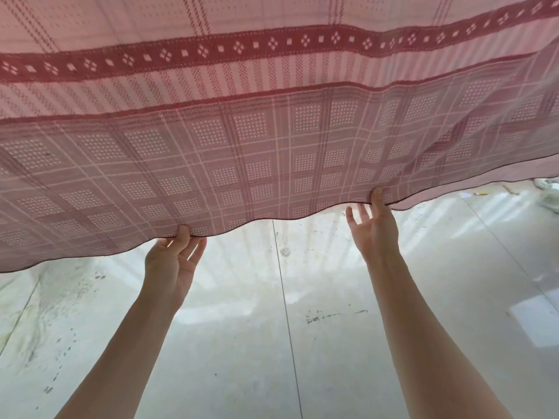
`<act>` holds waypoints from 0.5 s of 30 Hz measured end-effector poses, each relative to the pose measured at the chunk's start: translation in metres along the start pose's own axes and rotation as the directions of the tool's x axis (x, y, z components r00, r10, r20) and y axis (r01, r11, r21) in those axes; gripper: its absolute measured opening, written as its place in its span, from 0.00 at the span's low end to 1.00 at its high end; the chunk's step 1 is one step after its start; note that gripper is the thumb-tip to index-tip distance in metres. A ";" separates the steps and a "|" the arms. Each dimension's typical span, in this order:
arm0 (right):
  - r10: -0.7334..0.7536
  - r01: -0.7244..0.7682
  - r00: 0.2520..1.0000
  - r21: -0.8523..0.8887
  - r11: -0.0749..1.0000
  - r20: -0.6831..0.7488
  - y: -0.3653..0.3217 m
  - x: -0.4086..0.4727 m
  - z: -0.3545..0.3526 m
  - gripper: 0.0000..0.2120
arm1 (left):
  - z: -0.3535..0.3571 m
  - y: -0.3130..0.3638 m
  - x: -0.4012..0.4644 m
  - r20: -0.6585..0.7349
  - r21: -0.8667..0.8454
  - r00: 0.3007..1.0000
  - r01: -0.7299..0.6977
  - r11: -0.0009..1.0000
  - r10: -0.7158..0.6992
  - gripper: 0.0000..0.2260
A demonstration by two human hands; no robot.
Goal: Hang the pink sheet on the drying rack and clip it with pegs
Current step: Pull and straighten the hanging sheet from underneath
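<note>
The sheet (242, 116) spans the whole upper part of the view, spread wide above both hands, its dark-hemmed lower edge hanging in a wavy line across the middle. It is pink, with a checked pattern in the lower band and a dark red border strip with white diamonds higher up.

The left hand (172, 261) grasps the hem left of centre: the thumb lies on the near face of the cloth, the fingers spread beside it under the edge.

The right hand (373, 225) grasps the hem right of centre, thumb pressed on the near face, the other fingers extended and open below the edge.

Both forearms reach up from the bottom of the view. Beneath lies a pale tiled floor (272, 343), marked with dark specks.
</note>
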State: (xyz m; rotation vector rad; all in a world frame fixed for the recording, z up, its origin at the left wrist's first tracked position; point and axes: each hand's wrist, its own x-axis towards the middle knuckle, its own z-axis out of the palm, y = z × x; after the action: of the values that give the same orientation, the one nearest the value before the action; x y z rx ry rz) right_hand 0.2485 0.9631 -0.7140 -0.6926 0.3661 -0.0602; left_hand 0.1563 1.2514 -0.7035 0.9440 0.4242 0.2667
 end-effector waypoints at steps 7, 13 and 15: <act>0.106 -0.110 0.994 0.140 0.984 0.032 0.015 0.006 0.005 0.16 | -0.003 0.006 -0.003 -0.026 0.012 1.000 -0.005 1.000 0.005 0.06; 0.151 -0.253 0.938 0.320 0.913 0.312 0.024 0.004 0.044 0.18 | -0.012 0.008 -0.014 -0.011 -0.071 0.998 0.054 0.996 -0.055 0.05; 0.152 -0.251 0.933 0.288 0.924 0.327 0.029 -0.001 0.051 0.15 | -0.015 0.010 -0.015 -0.003 -0.083 0.998 0.065 0.994 -0.065 0.05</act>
State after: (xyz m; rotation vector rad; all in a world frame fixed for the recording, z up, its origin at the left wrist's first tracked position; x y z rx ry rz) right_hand 0.2634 1.0163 -0.6959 -0.3232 0.1277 0.1796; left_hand 0.1357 1.2622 -0.6994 0.8466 0.4452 0.2260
